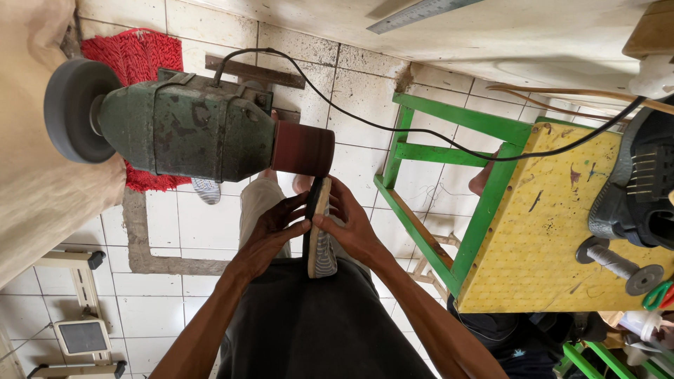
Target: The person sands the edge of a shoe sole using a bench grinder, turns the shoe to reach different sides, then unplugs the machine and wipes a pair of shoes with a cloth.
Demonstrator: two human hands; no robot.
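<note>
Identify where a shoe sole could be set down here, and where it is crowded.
Free: the yellow pegboard stool top, between its green frame and the metal spindle. Crowded: both hands, left and right, press the sole against the sanding drum.

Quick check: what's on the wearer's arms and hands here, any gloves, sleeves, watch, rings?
Nothing worn: left hand and right hand are bare, no gloves. Both forearms are bare to the frame edge, no sleeves in view. No watch, bracelet or ring visible. Fingers are slender and uncovered.
</note>
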